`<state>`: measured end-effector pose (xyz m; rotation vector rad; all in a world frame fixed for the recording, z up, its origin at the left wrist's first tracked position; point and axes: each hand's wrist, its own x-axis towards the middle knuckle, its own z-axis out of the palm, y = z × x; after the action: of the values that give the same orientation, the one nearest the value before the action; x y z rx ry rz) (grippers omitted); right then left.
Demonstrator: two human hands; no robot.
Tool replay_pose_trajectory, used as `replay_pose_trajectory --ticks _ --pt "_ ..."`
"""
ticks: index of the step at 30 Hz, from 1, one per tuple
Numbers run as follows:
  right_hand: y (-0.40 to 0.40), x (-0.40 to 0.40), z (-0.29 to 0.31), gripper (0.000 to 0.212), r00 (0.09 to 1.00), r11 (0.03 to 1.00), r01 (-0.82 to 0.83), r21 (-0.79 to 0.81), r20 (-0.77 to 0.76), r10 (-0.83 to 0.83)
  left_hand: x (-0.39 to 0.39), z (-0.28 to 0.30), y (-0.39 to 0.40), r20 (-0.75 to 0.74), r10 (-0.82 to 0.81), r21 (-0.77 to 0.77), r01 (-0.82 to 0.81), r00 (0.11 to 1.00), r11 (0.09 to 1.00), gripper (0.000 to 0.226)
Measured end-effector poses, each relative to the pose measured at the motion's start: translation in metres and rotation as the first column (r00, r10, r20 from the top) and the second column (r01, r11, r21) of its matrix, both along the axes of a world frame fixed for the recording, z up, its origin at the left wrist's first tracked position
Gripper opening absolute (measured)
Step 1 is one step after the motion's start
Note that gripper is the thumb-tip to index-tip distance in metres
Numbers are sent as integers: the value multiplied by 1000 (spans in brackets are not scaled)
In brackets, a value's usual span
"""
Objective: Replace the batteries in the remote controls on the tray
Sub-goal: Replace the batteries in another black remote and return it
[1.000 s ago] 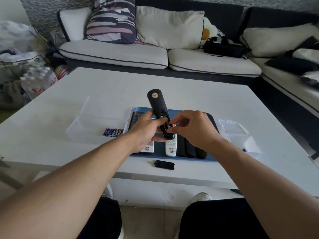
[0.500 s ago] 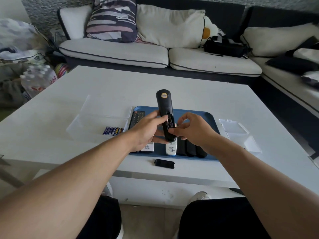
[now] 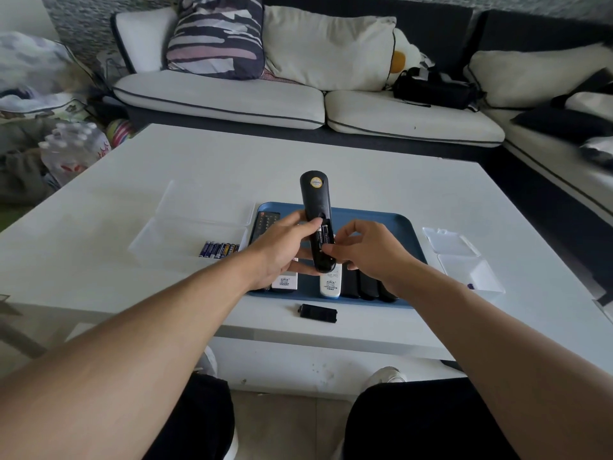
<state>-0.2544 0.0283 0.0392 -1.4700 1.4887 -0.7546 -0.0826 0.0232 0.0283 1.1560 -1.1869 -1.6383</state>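
Observation:
My left hand (image 3: 282, 249) grips a black remote (image 3: 316, 207), back side up, above the blue tray (image 3: 391, 224). Its battery bay is uncovered and two batteries (image 3: 324, 238) lie in it. My right hand (image 3: 368, 249) has its fingertips at the bay's lower end, touching the batteries. The black battery cover (image 3: 318, 313) lies on the table in front of the tray. On the tray lie a black remote (image 3: 265, 222), two white remotes (image 3: 330, 283) and several dark ones (image 3: 363, 287), partly hidden by my hands.
A clear box (image 3: 185, 240) left of the tray holds several batteries (image 3: 219, 250). Another clear box (image 3: 471, 270) with its lid open stands to the right, a small purple item inside. A sofa with cushions runs along the far and right sides of the white table (image 3: 365, 167).
The remote has swung from a leftward tilt to nearly upright. The battery that my right hand held at the bay's edge now lies seated beside the other one.

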Motion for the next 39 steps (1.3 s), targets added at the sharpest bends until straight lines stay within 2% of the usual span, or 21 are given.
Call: replay_pose_trajectory --ticks 5,6,8,10,11,14,16,19,23,27,30,32,33,35,37,39 --pt "-1 -3 -4 28 997 997 -73 -4 -39 73 0 -7 -1 89 25 -17 -24 996 1000 23" --pt "-2 -5 -4 28 993 996 -84 -21 -80 82 1 -8 -3 109 46 -17 -45 993 999 21" --pt "-4 -9 -4 25 954 988 -113 -103 -291 78 3 -12 -6 142 87 -7 -87 986 996 19" --pt "-3 -10 -3 19 872 973 -197 -123 -474 117 6 -15 -9 162 128 -3 -129 978 992 17" --pt "-1 -9 -4 16 831 963 -256 -79 -527 177 8 -16 -10 176 148 -14 -148 973 989 17" --pt "9 -3 -10 6 702 911 -398 112 -603 380 10 -17 -11 217 177 -47 -171 960 984 17" --pt "16 3 -16 10 598 885 -438 157 -684 417 11 -16 -10 212 175 -44 -170 961 985 14" --pt "21 12 -29 27 455 880 -456 129 -816 355 13 -16 -10 213 179 -51 -172 960 984 16" --pt "27 19 -41 41 284 855 -503 125 -911 300 15 -19 -12 195 186 -16 -187 963 982 23" --pt "37 28 -42 29 119 815 -567 117 -968 221 18 -21 -11 191 177 9 -182 965 983 25" --pt "41 34 -42 20 65 784 -613 102 -982 179 20 -22 -12 188 179 22 -186 966 982 24" --pt "39 35 -38 22 88 781 -619 79 -982 168 20 -23 -12 189 196 22 -204 962 979 24" --pt "37 35 -34 23 136 792 -608 51 -977 167 20 -23 -13 196 210 16 -217 958 976 25" --pt "31 30 -21 24 334 841 -541 -8 -920 206 21 -23 -15 206 233 2 -238 950 971 24" --pt "26 22 -7 17 570 890 -454 -33 -779 262 21 -20 -16 185 248 8 -254 951 967 23" --pt "22 13 5 11 727 923 -377 -72 -641 247 21 -17 -15 165 239 17 -245 957 969 27"
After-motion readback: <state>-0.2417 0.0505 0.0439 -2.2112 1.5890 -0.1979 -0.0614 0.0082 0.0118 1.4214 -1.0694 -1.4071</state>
